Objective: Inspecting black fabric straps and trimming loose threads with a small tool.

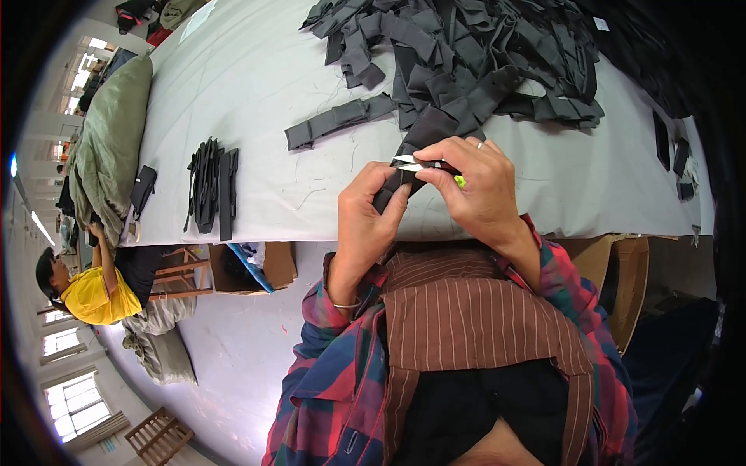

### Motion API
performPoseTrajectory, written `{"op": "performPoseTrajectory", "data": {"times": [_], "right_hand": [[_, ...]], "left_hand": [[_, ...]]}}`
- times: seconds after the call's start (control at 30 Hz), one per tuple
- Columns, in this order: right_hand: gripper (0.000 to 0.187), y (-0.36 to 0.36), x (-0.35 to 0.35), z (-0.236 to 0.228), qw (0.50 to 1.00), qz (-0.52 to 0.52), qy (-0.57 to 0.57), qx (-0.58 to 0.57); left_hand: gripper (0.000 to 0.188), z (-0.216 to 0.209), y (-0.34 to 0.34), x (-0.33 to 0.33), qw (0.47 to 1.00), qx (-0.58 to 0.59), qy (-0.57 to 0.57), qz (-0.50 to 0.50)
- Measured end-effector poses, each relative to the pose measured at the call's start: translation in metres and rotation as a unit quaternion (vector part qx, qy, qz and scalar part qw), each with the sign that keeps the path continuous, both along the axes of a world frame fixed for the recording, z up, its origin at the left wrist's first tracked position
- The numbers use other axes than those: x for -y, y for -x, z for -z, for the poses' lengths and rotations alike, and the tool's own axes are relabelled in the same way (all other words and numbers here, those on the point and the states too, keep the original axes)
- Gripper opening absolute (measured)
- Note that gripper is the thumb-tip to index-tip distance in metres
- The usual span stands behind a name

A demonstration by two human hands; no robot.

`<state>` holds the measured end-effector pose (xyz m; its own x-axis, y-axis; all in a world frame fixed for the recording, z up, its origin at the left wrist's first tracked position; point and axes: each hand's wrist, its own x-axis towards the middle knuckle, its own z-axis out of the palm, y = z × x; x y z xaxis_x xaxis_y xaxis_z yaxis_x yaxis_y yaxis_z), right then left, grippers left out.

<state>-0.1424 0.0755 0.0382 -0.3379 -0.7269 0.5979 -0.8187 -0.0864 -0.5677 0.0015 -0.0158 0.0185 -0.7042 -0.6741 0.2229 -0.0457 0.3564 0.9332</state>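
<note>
My left hand (pixel 368 206) is closed on a dark grey fabric strip (pixel 426 132), which runs from its fingers up toward a heap of similar folded strips (pixel 458 46). In my right hand (pixel 475 182) is a pair of thread snips (pixel 410 163) with pale pointed blades and a dark body; a bit of bright yellow-green shows beneath the fingers. The blades lie over the strip, close to my left fingertips. Whether they touch a thread is too small to tell.
On the pale-covered table (pixel 264 93) lie a neat stack of dark strips (pixel 204 186) at left and one loose strip (pixel 338 122). Beyond stands a bulging green sack (pixel 116 124), near a person in a yellow shirt (pixel 105 291). Cardboard boxes (pixel 280 266) sit under the table edge.
</note>
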Motion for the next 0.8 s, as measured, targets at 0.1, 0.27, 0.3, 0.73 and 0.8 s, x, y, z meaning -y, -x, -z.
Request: {"op": "performPoseTrajectory", "data": {"times": [0.1,0.27,0.3,0.73,0.8], "right_hand": [[0.012,0.001,-0.002,-0.002,1.0,0.005,-0.023,-0.001],[0.012,0.003,-0.006,-0.007,0.996,0.014,-0.076,0.045],[0.012,0.003,-0.006,-0.005,0.995,0.019,-0.059,0.077],[0.021,0.006,-0.008,-0.004,0.955,-0.026,0.024,0.295],[0.022,0.001,-0.011,-0.01,0.943,-0.054,0.005,0.328]], "left_hand": [[0.013,-0.003,0.0,0.001,0.999,0.011,0.043,-0.006],[0.011,-0.006,-0.001,0.002,0.983,0.023,0.179,-0.029],[0.011,-0.007,-0.001,0.003,0.983,0.023,0.179,-0.029],[0.01,-0.009,-0.006,0.001,0.972,-0.115,-0.203,-0.018],[0.01,-0.007,-0.004,0.005,0.957,-0.2,-0.209,-0.03]]}}
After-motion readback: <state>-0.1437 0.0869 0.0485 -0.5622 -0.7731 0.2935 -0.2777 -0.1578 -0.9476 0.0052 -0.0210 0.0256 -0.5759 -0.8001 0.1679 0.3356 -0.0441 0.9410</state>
